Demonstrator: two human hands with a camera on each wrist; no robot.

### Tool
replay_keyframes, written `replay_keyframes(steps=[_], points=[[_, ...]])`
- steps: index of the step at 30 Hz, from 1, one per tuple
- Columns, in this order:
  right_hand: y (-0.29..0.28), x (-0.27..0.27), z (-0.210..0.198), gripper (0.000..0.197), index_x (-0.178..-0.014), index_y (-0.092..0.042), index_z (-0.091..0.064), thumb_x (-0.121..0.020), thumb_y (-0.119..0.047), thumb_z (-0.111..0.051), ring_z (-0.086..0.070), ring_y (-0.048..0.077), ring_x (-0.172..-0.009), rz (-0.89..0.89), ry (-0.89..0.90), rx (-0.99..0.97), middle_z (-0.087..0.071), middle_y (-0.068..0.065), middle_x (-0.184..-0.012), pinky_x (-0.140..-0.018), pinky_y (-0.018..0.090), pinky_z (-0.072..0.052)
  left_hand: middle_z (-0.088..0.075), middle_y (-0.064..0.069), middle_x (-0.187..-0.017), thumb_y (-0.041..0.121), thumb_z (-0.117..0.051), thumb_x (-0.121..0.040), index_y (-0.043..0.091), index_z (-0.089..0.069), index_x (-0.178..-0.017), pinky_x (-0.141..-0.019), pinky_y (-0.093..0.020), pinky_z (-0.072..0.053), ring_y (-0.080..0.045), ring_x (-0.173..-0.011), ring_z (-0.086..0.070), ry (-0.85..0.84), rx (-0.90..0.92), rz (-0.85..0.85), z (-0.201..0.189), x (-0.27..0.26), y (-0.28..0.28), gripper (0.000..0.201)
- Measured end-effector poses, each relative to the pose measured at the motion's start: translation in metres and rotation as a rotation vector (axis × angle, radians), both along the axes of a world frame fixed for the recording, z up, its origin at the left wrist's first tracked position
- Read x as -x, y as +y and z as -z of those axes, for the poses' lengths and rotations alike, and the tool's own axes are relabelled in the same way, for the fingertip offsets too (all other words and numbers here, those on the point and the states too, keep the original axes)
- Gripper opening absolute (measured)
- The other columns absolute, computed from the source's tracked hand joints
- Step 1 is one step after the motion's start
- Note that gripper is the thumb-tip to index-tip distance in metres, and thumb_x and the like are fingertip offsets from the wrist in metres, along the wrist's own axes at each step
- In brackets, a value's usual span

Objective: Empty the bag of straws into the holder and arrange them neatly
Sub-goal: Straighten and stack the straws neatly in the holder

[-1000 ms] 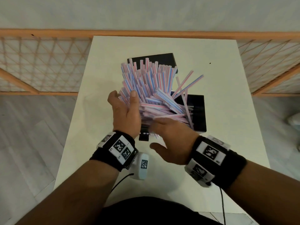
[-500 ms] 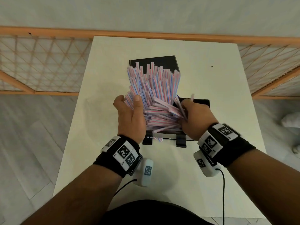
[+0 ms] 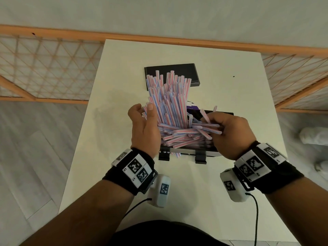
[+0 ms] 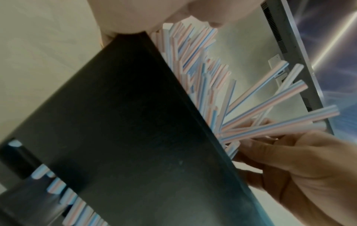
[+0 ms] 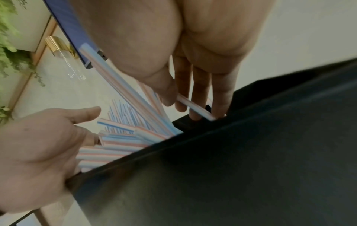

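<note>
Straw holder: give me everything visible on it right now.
The straw holder is a black, smooth, box-like container, apparently plastic, with two small black feet at its near edge, standing on the cream table. It is overfilled with pink, blue and white striped straws: some upright and fanned, others lying crosswise on top. The left hand presses against the bundle at the holder's left side; the right hand grips crosswise straws at its right side.

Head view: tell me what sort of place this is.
Probably a staged indoor recording area, not a café: a plain white table on grey wood-look flooring, fenced by an orange-framed lattice barrier against a bare pale wall.
</note>
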State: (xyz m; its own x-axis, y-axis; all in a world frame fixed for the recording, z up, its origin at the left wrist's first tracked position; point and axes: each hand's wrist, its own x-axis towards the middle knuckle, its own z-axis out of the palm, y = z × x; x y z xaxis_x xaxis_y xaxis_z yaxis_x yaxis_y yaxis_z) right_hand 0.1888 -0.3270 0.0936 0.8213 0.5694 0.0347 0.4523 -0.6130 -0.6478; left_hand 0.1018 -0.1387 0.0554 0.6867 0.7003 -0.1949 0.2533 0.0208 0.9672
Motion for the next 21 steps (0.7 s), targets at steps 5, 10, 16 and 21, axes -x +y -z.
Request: replay_keyframes(steps=[5, 10, 16, 21], points=[[-0.001, 0.003, 0.005, 0.036, -0.108, -0.022, -0.068, -0.08, -0.001, -0.058, -0.058, 0.009, -0.09, -0.139, 0.157, 0.15, -0.067, -0.01, -0.099, -0.08, 0.007, -0.042, -0.043, -0.001, -0.124, 0.041, -0.033, -0.107, 0.007, -0.031, -0.139, -0.082, -0.017, -0.037, 0.006, -0.092, -0.046, 0.019, -0.004, 0.001, -0.001, -0.001, 0.0, 0.047], [0.007, 0.0, 0.014, 0.035, -0.116, -0.023, -0.059, -0.089, -0.041, -0.048, -0.048, 0.017, -0.094, -0.199, 0.1, 0.432, -0.059, -0.004, -0.105, -0.086, 0.03, -0.044, -0.048, -0.005, -0.125, 0.069, -0.031, -0.09, 0.007, -0.029, -0.139, -0.09, -0.031, -0.041, -0.003, -0.092, -0.052, -0.006, -0.026, 0.014, -0.002, -0.002, -0.003, 0.079], [0.04, -0.001, 0.001, 0.027, -0.12, -0.015, -0.059, -0.094, -0.014, -0.054, -0.042, 0.02, -0.083, -0.194, 0.029, 0.252, -0.04, 0.001, -0.097, -0.073, 0.025, -0.032, -0.056, 0.005, -0.122, 0.059, -0.038, -0.093, 0.003, -0.026, -0.143, -0.097, -0.024, -0.048, 0.001, -0.108, -0.059, -0.124, -0.103, 0.045, -0.014, -0.004, -0.009, 0.076], [0.037, -0.005, 0.002, 0.028, -0.119, -0.014, -0.064, -0.093, -0.011, -0.055, -0.051, 0.025, -0.087, -0.22, -0.065, 0.092, -0.05, 0.004, -0.093, -0.073, 0.032, -0.041, -0.053, -0.003, -0.12, 0.066, -0.043, -0.084, 0.0, -0.035, -0.137, -0.094, -0.029, -0.048, -0.003, -0.098, -0.055, -0.195, -0.048, -0.033, -0.019, -0.004, -0.01, 0.085]])
